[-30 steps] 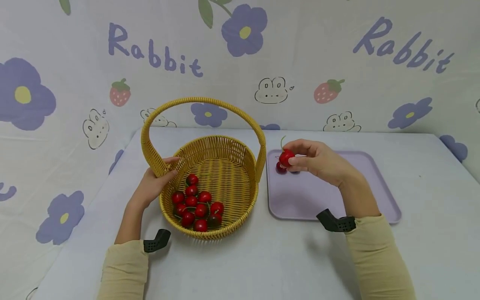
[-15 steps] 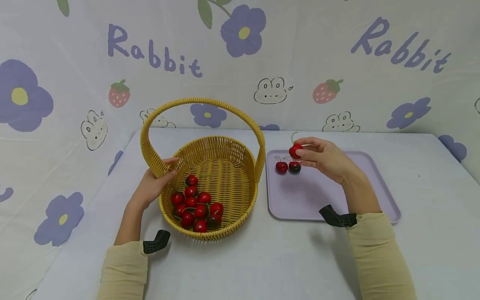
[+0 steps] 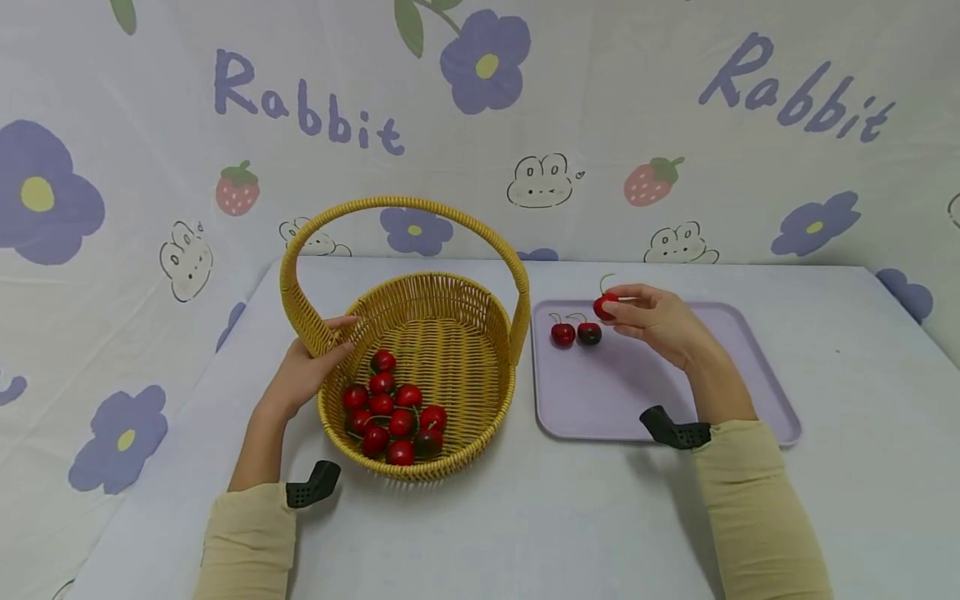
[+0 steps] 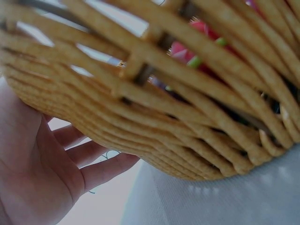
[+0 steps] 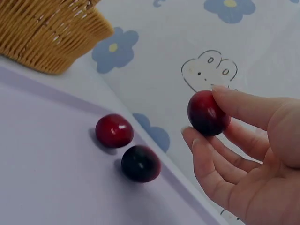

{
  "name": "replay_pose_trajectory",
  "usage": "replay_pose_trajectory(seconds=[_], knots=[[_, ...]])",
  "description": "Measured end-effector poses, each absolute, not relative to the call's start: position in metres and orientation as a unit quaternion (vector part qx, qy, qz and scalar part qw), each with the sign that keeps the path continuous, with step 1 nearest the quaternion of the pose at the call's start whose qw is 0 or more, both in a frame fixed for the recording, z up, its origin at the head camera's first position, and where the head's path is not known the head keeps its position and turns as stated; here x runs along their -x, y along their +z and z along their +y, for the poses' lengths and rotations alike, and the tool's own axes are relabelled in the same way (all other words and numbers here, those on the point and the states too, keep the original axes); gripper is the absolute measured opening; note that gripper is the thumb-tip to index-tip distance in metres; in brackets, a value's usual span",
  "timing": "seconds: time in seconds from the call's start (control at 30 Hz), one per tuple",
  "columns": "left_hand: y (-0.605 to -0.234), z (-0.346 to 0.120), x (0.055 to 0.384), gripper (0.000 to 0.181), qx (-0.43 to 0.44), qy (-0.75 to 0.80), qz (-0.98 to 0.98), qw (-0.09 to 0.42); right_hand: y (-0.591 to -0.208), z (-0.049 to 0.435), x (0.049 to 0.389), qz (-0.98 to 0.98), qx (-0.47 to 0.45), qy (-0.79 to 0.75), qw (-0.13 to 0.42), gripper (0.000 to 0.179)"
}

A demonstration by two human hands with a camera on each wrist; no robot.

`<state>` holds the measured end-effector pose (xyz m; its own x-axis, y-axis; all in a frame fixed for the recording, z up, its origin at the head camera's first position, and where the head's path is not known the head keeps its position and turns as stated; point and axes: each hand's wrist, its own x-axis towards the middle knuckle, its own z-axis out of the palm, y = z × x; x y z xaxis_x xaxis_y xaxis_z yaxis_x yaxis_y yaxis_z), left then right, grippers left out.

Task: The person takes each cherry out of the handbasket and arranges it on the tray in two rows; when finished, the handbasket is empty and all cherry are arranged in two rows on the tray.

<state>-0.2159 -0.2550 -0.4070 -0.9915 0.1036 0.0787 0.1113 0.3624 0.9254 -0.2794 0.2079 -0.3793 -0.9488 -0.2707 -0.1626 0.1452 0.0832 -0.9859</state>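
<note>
My right hand (image 3: 660, 321) pinches a red cherry (image 3: 606, 307) with an upright green stem, above the lilac tray (image 3: 592, 408). Two more cherries lie on the tray's back left: a red cherry (image 3: 562, 335) and a darker cherry (image 3: 589, 333). In the right wrist view the held cherry (image 5: 208, 113) sits between thumb and fingertips. My left hand (image 3: 296, 375) grips the left side of a yellow wicker basket (image 3: 472, 358) at the handle's foot, thumb over the rim. Seen from the left wrist, its other fingers lie beneath the weave. Several cherries (image 3: 382, 404) cluster in the basket's front left.
The basket's tall arched handle (image 3: 405, 202) rises over its opening. A white cloth covers the table (image 3: 480, 533), and a printed curtain (image 3: 585, 100) hangs behind. Black wrist cameras (image 3: 313, 485) are strapped at both sleeves.
My right hand has moved right with the pinched cherry, away from the basket side, uncovering the two cherries on the tray. The left hand and basket hold still.
</note>
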Motion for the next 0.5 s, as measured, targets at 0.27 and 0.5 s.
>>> replay_pose_trajectory(seconds=[0.27, 0.5], knots=[[-0.407, -0.255, 0.216, 0.042, 0.065, -0.561, -0.825, 0.004, -0.394, 0.216, 0.286, 0.777, 0.009, -0.614, 0.138, 0.056], [-0.409, -0.255, 0.218, 0.041, 0.066, -0.559, -0.826, 0.006, -0.408, 0.217, 0.29, 0.813, -0.003, -0.57, 0.117, 0.046]])
